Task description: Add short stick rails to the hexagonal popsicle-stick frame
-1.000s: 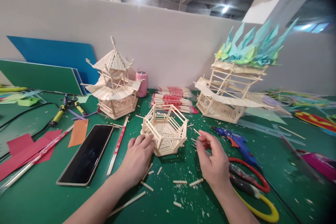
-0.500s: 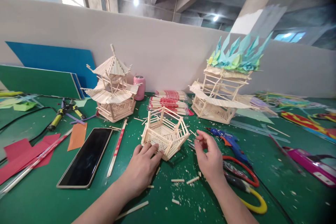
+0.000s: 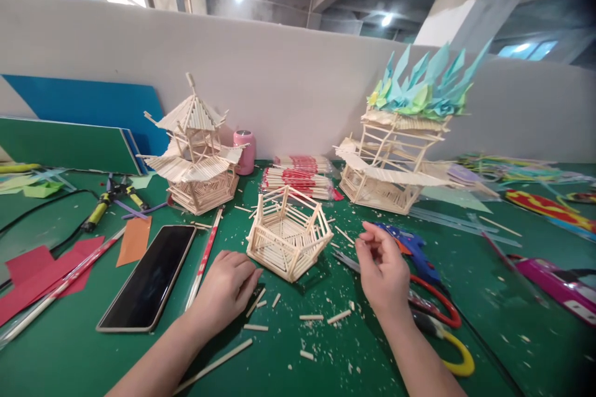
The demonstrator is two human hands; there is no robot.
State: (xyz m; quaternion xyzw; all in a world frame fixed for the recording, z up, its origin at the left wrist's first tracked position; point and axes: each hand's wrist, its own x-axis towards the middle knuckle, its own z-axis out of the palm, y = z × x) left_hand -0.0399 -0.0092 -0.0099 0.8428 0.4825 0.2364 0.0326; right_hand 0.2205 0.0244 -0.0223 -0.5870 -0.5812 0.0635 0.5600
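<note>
A six-sided frame of thin wooden sticks (image 3: 289,267), with a slatted floor and open railings, stands on the green table in front of me. My left hand (image 3: 228,285) is just left of it, apart from it, palm down with loosely bent fingers and nothing visible in them. To the frame's right is my right hand (image 3: 384,270), its fingers loosely curled and thumb apart, holding nothing I can see. Beside and partly behind that hand are scissors (image 3: 347,259) with red handles, a blue glue gun (image 3: 414,251), and a tool with a yellow-and-black handle (image 3: 459,350).
A stick pavilion (image 3: 198,167) stands back left; another stick structure (image 3: 382,180), topped with folded blue-green paper, stands back right. Bundled sticks (image 3: 298,183) and a pink can (image 3: 244,152) lie between. A phone (image 3: 146,279) is left; cut stick pieces (image 3: 311,317) are scattered in front.
My left hand has let go of the stick frame's near edge and moved left, away from it. My right hand has shifted slightly right.
</note>
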